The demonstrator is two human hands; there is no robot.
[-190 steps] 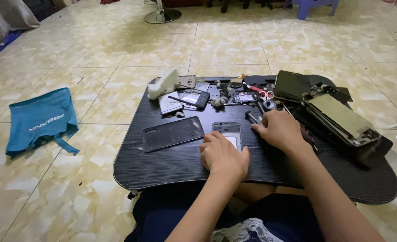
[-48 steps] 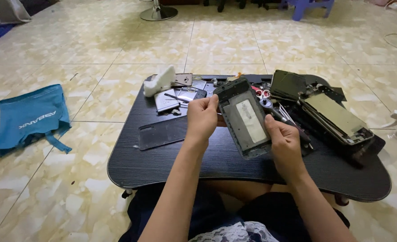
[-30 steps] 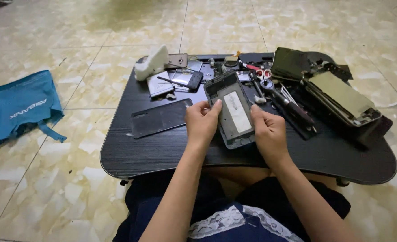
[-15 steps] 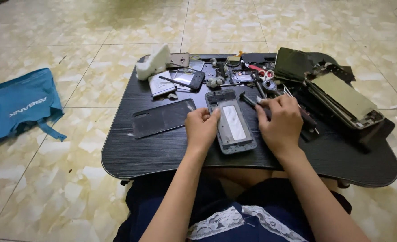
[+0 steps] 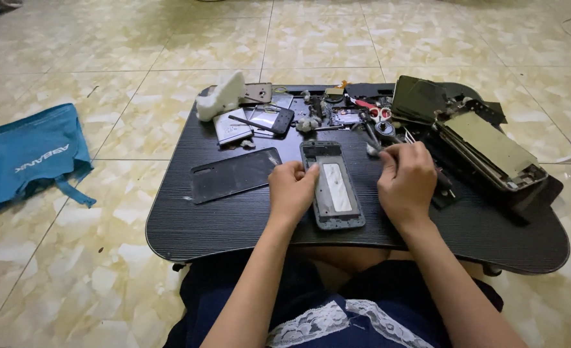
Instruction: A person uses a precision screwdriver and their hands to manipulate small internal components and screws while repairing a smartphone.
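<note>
Yellow floor tiles run all round a low black table [image 5: 234,225], and the person sits on the floor with knees tucked under its near edge.

Nearest are the two forearms, reaching forward and up from the lap. The left hand [image 5: 290,191] lies palm-down, fingers curled, its fingertips pressing the left edge of the phone frame [image 5: 332,185], which lies flat on the table between the hands, long axis pointing away. The right hand [image 5: 406,180] sits just right of the frame, fingers bunched in a pinch around a thin dark tool [image 5: 369,138]; I cannot tell whether its tip is touching anything.

That frame looks light, thin and stiff, but likely to bend or crack if twisted, with a pale panel in its middle best left alone. I would hold it by the long side rails, as the left hand does.

Left of it lies a dark back cover [image 5: 234,174]. Farther off sit a white rag [image 5: 221,95], scissors [image 5: 379,115] and loose parts; at far right, an opened tablet [image 5: 492,151]. A blue bag [image 5: 31,154] lies on the floor.
</note>
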